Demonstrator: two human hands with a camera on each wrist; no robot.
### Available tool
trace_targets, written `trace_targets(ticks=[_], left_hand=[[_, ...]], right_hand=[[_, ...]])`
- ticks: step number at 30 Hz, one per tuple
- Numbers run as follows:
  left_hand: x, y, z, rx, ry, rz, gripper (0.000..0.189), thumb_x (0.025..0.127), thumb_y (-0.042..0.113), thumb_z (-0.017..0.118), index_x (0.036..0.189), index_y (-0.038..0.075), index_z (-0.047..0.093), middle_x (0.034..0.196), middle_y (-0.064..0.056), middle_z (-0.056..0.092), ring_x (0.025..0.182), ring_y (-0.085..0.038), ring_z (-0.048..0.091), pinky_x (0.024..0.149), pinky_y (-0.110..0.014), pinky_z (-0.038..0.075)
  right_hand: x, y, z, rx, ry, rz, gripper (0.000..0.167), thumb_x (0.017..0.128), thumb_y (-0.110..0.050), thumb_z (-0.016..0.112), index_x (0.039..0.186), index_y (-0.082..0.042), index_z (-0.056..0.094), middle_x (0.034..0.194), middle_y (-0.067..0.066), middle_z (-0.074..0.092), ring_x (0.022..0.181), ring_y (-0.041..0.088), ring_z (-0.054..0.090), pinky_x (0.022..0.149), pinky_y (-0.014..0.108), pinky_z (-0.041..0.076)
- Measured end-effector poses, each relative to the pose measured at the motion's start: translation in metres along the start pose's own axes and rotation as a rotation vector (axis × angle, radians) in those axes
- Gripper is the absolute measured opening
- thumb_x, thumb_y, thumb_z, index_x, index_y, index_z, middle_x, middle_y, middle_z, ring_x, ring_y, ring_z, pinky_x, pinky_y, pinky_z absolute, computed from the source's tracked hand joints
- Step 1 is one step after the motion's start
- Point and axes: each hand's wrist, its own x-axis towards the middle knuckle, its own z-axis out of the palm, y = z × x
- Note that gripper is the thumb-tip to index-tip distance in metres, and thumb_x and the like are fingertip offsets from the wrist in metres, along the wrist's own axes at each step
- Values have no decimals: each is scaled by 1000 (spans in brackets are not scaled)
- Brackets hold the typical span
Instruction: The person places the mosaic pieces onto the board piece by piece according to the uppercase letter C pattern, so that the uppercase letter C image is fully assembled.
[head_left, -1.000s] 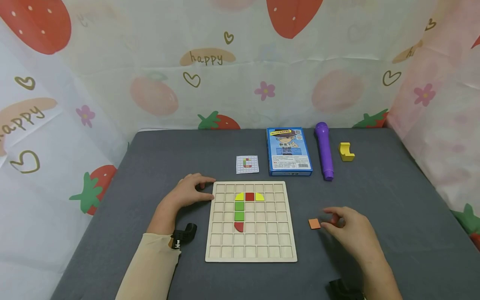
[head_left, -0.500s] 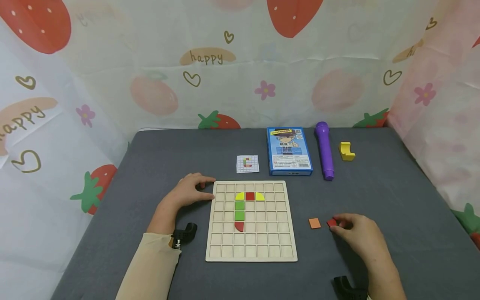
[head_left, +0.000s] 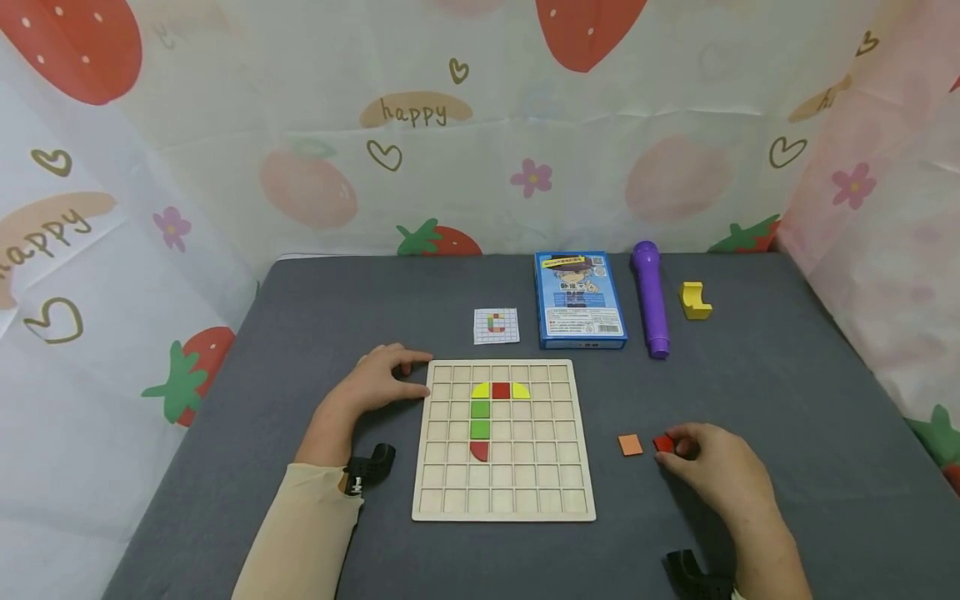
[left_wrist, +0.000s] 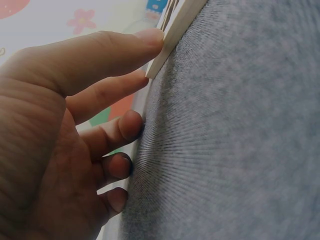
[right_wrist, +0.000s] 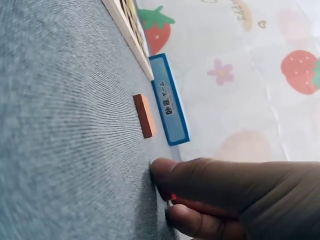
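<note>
In the head view, my left hand (head_left: 378, 382) touches the upper left edge of the wooden grid board (head_left: 450, 479) with thumb and index fingertip. The left wrist view shows its other fingers loosely bent beside the board. On the grid lie yellow quarter-round tiles (head_left: 521, 392) either side of a red square tile (head_left: 501, 391), then green square tiles (head_left: 480, 419) down the left and a red quarter-round tile (head_left: 479, 451) below. Right of the board, my right hand (head_left: 720, 467) pinches a red tile (head_left: 663, 444), partly covered by fingers, close to the table. An orange square tile (head_left: 631, 445) lies just left of it.
Behind the board are a small pattern card (head_left: 496, 326), a blue box (head_left: 581, 308), a purple microphone-shaped stick (head_left: 651, 300) and a yellow block with a curved notch (head_left: 694, 302). A printed cloth (head_left: 585, 167) hangs along the table's back edge.
My right hand has shifted slightly right, away from the orange tile; the red tile now shows between its fingertips. My left hand stays at the board's edge.
</note>
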Motion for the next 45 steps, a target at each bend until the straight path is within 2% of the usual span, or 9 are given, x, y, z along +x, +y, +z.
trace_targets(ticks=[4, 8, 12, 18, 24, 29, 32, 38, 45], left_hand=[[0, 0, 0, 0, -1, 2, 57, 85, 36, 83, 136, 14, 69, 89, -2, 52, 85, -21, 43, 74, -39, 32], [0, 1, 0, -2, -2, 1, 57, 85, 36, 83, 136, 14, 69, 88, -2, 51, 84, -21, 42, 74, -39, 31], [1, 1, 0, -2, -4, -2, 57, 85, 36, 83, 136, 14, 69, 88, -2, 51, 84, -21, 42, 74, -39, 31], [0, 0, -1, -4, -3, -16, 57, 85, 35, 83, 136, 14, 70, 89, -3, 52, 85, -21, 43, 74, -39, 31], [-1, 2, -1, -9, -7, -18, 56, 85, 35, 83, 135, 14, 70, 89, -2, 52, 85, -21, 42, 74, -39, 31], [0, 2, -1, -14, -10, -17, 56, 85, 35, 83, 136, 14, 69, 88, -2, 51, 84, -21, 42, 74, -39, 31], [1, 1, -1, -12, -9, -13, 57, 86, 35, 83, 136, 14, 69, 89, -2, 51, 84, -21, 42, 75, -39, 30], [2, 0, -1, -1, -9, -10, 57, 86, 36, 83, 137, 15, 69, 89, -2, 51, 84, -21, 42, 74, -39, 31], [2, 1, -1, -2, -11, -19, 58, 85, 36, 83, 137, 15, 69, 89, -2, 51, 84, -21, 42, 74, -39, 31]], right_hand=[[-1, -3, 3, 16, 60, -21, 43, 87, -36, 81, 113, -3, 72, 93, 2, 71, 84, 22, 64, 69, 43, 48], [-1, -8, 5, 80, 109, -69, 43, 88, -27, 81, 117, 3, 69, 93, 5, 73, 82, 22, 68, 74, 46, 51], [-4, -18, 6, 144, 139, -107, 42, 89, -21, 81, 121, 3, 67, 91, 4, 72, 78, 19, 70, 71, 43, 53], [-3, -29, 5, 108, 149, -108, 39, 89, -23, 80, 119, -2, 69, 85, -1, 67, 71, 15, 62, 63, 36, 47], [2, -26, 3, 25, 52, -38, 44, 90, -24, 79, 127, -3, 68, 80, 2, 57, 64, 20, 49, 55, 36, 36], [7, -25, 8, 13, -72, -95, 41, 88, -13, 76, 129, -8, 71, 82, 4, 52, 72, 21, 48, 61, 38, 35], [9, -26, 11, -19, -91, -115, 34, 87, -12, 75, 121, -11, 76, 84, 2, 55, 78, 21, 51, 65, 39, 39], [7, -33, 14, -39, -28, -154, 21, 87, -16, 77, 108, -12, 78, 80, 1, 53, 75, 20, 50, 64, 39, 38], [-2, -61, 8, 12, 83, -238, 24, 83, -13, 73, 107, -11, 75, 86, -2, 60, 68, 16, 49, 61, 35, 41]])
